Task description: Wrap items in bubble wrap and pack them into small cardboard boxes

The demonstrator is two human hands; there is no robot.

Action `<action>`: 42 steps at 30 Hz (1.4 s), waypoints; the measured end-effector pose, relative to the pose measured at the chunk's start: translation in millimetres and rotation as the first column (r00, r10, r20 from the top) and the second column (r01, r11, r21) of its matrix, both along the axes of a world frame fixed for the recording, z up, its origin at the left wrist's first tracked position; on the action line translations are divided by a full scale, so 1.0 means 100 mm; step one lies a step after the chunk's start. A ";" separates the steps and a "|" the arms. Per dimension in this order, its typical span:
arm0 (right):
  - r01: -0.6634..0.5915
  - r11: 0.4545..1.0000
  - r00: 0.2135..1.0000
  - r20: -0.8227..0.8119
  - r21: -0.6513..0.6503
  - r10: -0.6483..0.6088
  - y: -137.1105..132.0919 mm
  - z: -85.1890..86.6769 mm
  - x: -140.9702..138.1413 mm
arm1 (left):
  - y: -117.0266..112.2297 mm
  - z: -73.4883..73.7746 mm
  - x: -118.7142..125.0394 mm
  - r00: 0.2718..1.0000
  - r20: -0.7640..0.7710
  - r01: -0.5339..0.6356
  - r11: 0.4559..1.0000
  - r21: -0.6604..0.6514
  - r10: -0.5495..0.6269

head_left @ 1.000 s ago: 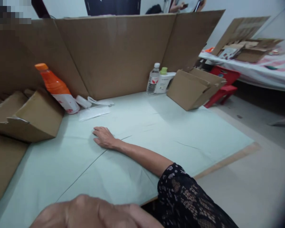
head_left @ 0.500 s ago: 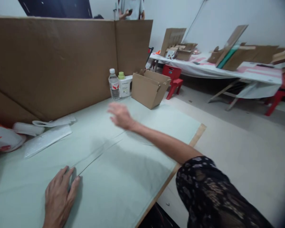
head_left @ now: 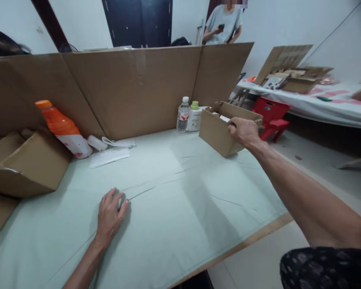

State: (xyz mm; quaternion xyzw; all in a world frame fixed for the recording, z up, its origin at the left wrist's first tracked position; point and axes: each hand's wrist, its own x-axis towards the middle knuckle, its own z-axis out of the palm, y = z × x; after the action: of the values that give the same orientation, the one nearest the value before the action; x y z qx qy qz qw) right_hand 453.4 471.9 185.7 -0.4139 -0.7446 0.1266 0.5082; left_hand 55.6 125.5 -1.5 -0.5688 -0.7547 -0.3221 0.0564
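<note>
My left hand (head_left: 110, 214) rests on the pale green cloth (head_left: 156, 237) covering the table, fingers a little apart and nothing in them. At the table's far right corner, my right hand (head_left: 243, 130) is closed over the near rim of an open cardboard box (head_left: 213, 132), with its fingertips curled inward. Something white (head_left: 224, 118) shows inside the box beside those fingers; most of the box's inside is hidden. Touching or close to the box's left side are a white bottle with a green cap (head_left: 194, 117) and a clear water bottle (head_left: 183, 116).
A tall cardboard screen (head_left: 138, 88) borders the table's far side. At left lie an orange-capped bottle (head_left: 64, 130), white packets (head_left: 110, 157) and another open cardboard box (head_left: 33, 164). A red chair (head_left: 270, 114) stands beyond the corner; a person (head_left: 225, 24) stands behind the screen.
My right hand has gone from above the cloth to the box's rim and closed there. My left hand stays on the cloth. The view has swung left.
</note>
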 end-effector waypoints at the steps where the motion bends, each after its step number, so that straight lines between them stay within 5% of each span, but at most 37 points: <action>1: 0.010 1.000 0.997 0.074 0.025 -0.012 -0.10 -0.02 -0.02 | 0.00 0.00 -0.01 1.000 0.015 -0.018 1.000 0.022 0.018; 4: -0.009 0.995 0.962 0.271 0.097 -0.018 -0.52 -0.11 -0.14 | -0.04 0.02 0.00 0.993 0.092 -0.074 0.995 0.064 0.068; 8: -0.184 0.967 0.899 0.427 0.175 0.094 -1.22 -0.21 -0.46 | -0.20 0.12 0.10 0.971 0.229 -0.076 0.996 0.045 0.064; 12: -0.470 0.841 0.796 0.541 0.268 0.272 -1.77 -0.18 -0.88 | -0.42 0.34 0.15 0.932 0.352 -0.099 0.995 0.031 0.082; 15: -0.551 0.770 0.780 0.527 0.322 0.337 -1.99 -0.12 -1.04 | -0.54 0.48 0.08 0.900 0.422 -0.144 0.989 0.045 0.111; 19: -0.434 0.842 0.876 0.368 0.320 0.311 -2.05 -0.24 -0.93 | -0.62 0.52 -0.09 0.848 0.519 -0.176 0.981 0.078 0.111; 23: -0.401 0.916 0.889 0.240 -0.003 0.390 -2.04 -0.70 -0.74 | -0.58 0.44 -0.15 0.802 0.595 -0.112 0.992 0.065 0.051; 26: -0.454 0.835 0.833 0.186 -0.312 0.522 -2.09 -1.07 -0.78 | -0.45 0.40 -0.08 0.771 0.637 -0.030 1.000 0.005 0.020; 29: -0.487 0.745 0.796 0.121 -0.455 0.593 -2.14 -1.28 -1.01 | -0.31 0.40 -0.02 0.755 0.654 -0.017 0.999 -0.048 0.044; 36: -0.557 0.706 0.772 0.043 -0.437 0.635 -2.06 -1.42 -1.77 | -0.28 0.35 -0.36 0.689 0.701 -0.222 0.974 -0.035 0.182; 40: -0.631 0.605 0.695 -0.008 -0.486 0.719 -1.89 -1.45 -1.96 | -0.38 0.23 -0.49 0.701 0.652 -0.351 0.936 -0.040 0.291; 42: -0.625 0.603 0.698 -0.008 -0.496 0.716 -1.71 -1.43 -1.97 | -0.39 0.18 -0.43 0.694 0.651 -0.375 0.926 -0.037 0.307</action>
State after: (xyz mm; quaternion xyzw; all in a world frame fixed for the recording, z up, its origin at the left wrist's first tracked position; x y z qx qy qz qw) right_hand 256.2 300.6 42.6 -0.2209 -0.8374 0.4414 0.2347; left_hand 12.3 86.8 16.6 -0.2692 -0.8025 -0.5187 -0.1203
